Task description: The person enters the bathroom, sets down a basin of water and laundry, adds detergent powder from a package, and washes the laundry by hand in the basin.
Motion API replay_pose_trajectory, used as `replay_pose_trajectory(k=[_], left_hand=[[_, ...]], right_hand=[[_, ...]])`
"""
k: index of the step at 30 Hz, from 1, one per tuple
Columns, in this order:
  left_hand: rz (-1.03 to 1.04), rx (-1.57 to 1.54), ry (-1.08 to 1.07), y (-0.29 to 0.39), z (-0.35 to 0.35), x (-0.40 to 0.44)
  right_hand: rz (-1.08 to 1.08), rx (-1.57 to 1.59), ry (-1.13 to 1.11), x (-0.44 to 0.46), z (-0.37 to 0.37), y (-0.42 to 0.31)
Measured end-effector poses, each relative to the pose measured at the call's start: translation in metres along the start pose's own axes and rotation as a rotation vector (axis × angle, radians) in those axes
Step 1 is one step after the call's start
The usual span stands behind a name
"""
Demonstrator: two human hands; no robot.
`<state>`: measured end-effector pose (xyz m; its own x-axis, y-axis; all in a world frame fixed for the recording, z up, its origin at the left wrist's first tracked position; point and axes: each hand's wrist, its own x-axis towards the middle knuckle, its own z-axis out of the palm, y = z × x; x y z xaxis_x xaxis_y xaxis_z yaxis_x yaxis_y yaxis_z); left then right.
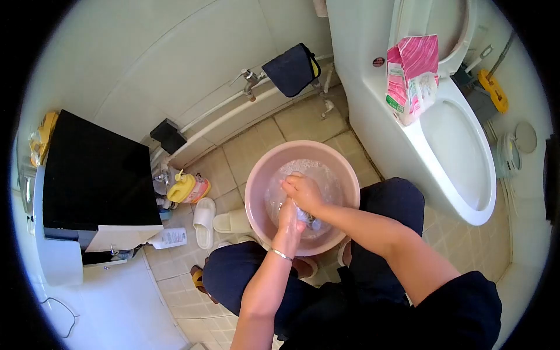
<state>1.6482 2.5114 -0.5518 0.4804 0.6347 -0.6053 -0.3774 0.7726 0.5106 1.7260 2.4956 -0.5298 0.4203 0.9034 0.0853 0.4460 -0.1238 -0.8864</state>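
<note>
A pink basin (269, 161) stands on the floor between my knees, with sudsy water (321, 175) in it. Both hands are together above the water, inside the rim. My right hand (304, 192) is closed, its fingers bent over at the fingertips of my left hand. My left hand (290, 217), with a bracelet at the wrist, lies just below it and curls against a wet whitish cloth (310, 220). Part of this cloth with darker marks hangs below the hands toward the water. Most of what lies between the palms is hidden.
To the right is a white toilet (417, 157) with a pink packet (413, 76) on it. A tap (249, 84) and a dark cloth (291, 70) are on the wall pipes. Slippers (204, 223), a yellow bottle (188, 188) and a black-topped cabinet (99, 175) are at left.
</note>
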Motion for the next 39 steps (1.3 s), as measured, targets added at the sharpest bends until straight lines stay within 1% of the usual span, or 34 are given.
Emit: replay_pose_trajectory(k=[1,2,4,5,7,8,9,10,11,12,13,14,15,16,17,18,19,21,22,23,25,26,27,28,29,30,31,33,34,35,37,38,39], left_hand=[[-0.005,0.021,0.014,0.0,-0.001,-0.001],[0.008,0.012,-0.003,0.004,0.002,-0.001],[0.005,0.07,0.008,0.013,0.014,0.0],[-0.01,0.122,0.035,0.017,0.021,-0.005],[-0.059,0.229,0.108,0.019,0.026,-0.023],[-0.08,0.283,0.138,0.019,0.026,-0.028],[-0.08,0.283,0.137,0.015,0.015,-0.025],[0.066,0.21,-0.079,0.01,-0.002,-0.017],[0.147,0.175,-0.19,0.01,-0.006,-0.01],[0.223,0.131,-0.306,0.01,-0.011,-0.001],[0.168,0.026,-0.348,0.009,-0.014,0.0],[0.113,-0.078,-0.394,0.008,-0.015,0.004],[0.051,-0.181,-0.43,0.005,-0.02,0.002],[0.045,-0.181,-0.421,0.004,-0.016,-0.005],[-0.012,-0.016,-0.188,0.007,-0.002,-0.011],[-0.066,0.15,0.046,0.01,0.008,-0.014],[-0.059,0.149,0.031,0.012,0.015,-0.01],[-0.06,0.131,0.008,0.014,0.018,-0.007],[-0.064,0.12,0.002,0.013,0.017,-0.008],[-0.069,0.113,-0.001,0.011,0.014,-0.01],[-0.081,0.097,-0.009,0.008,0.01,-0.016],[-0.092,0.133,-0.048,0.005,-0.005,-0.005],[-0.083,0.138,-0.061,0.007,-0.033,0.016],[-0.108,0.068,-0.391,0.01,-0.068,0.041],[-0.124,0.028,-0.544,0.01,-0.072,0.04],[-0.144,-0.011,-0.697,0.01,-0.076,0.038],[-0.133,0.066,-0.441,0.011,-0.04,0.019],[-0.116,0.219,0.081,0.011,0.012,-0.018],[-0.127,0.243,0.124,0.014,0.019,-0.021],[-0.121,0.241,0.098,0.017,0.018,-0.018],[-0.102,0.218,0.027,0.022,0.019,-0.016],[-0.098,0.218,0.023,0.022,0.019,-0.017],[-0.096,0.225,0.02,0.021,0.02,-0.017]], right_hand=[[0.053,-0.052,0.076,0.003,0.003,0.005],[0.04,-0.054,0.085,-0.005,-0.002,-0.01],[-0.441,-0.04,-0.013,-0.041,-0.004,-0.039],[-0.439,-0.038,-0.016,-0.032,0.001,-0.028],[-0.008,-0.146,-0.079,-0.011,0.015,0.003],[-0.001,-0.144,-0.084,-0.011,0.012,0.005],[0.012,-0.03,-0.006,-0.009,0.007,0.005],[0.021,0.087,0.074,-0.007,0.003,0.002],[0.007,0.082,0.081,-0.011,-0.003,-0.013],[-0.245,0.053,0.089,-0.031,-0.003,-0.032],[-0.491,0.025,0.093,-0.044,-0.002,-0.042],[-0.328,0.096,-0.032,-0.038,0.002,-0.027],[-0.318,0.101,-0.035,-0.027,0.007,-0.016],[-0.139,0.076,0.09,-0.012,0.011,-0.005],[0.028,0.043,0.22,0.0,0.006,-0.007],[0.046,-0.014,0.104,-0.007,-0.001,-0.009],[0.034,-0.021,0.113,-0.017,-0.007,-0.024],[-0.452,-0.02,0.027,-0.047,-0.004,-0.046],[-0.373,0.042,-0.017,-0.042,0.001,-0.032],[-0.369,0.045,-0.017,-0.028,0.004,-0.018],[-0.055,0.018,0.155,0.002,-0.002,0.001],[-0.018,0.006,0.085,0.0,-0.006,-0.001],[-0.03,0.004,0.096,-0.008,-0.006,-0.013],[-0.292,0.037,0.104,-0.026,0.0,-0.028],[-0.539,0.076,0.1,-0.04,0.007,-0.035],[-0.519,0.05,0.095,-0.041,0.006,-0.032],[-0.517,0.05,0.094,-0.027,0.0,-0.024],[-0.038,0.031,0.045,0.003,-0.011,-0.005],[0.013,0.003,0.012,0.005,-0.015,-0.003],[0.005,0.004,0.021,-0.005,-0.012,-0.014],[-0.439,-0.05,0.12,-0.039,0.001,-0.037],[-0.589,-0.056,0.101,-0.042,0.004,-0.035],[-0.589,-0.057,0.099,-0.029,0.002,-0.02]])
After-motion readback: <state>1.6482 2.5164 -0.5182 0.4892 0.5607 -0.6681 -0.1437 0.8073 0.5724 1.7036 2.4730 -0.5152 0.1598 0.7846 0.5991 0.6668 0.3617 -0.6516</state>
